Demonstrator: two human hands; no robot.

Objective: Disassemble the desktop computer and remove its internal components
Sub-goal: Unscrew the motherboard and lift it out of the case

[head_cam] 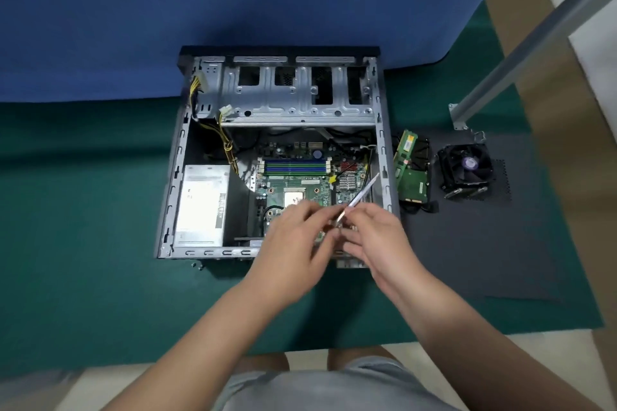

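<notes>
Between the fingertips of both hands sits a thin metal screwdriver (359, 198): the right hand (374, 237) pinches its handle and the left hand (293, 243) closes on the lower end. Both hover above the motherboard (297, 177) inside the open computer case (277, 150) — the cooler fan (465, 167) and the removed boards (411, 173) already lie outside, to the right. I judge the board screws are next — the tip must find each head squarely.

Not reading any text here. Am seeing white label on power supply (202, 205) at case's (173, 177) left wall, print blurring to grey smudges. Markings on motherboard (297, 177) too small. Sticker on cooler fan (467, 163) hub illegible.
</notes>
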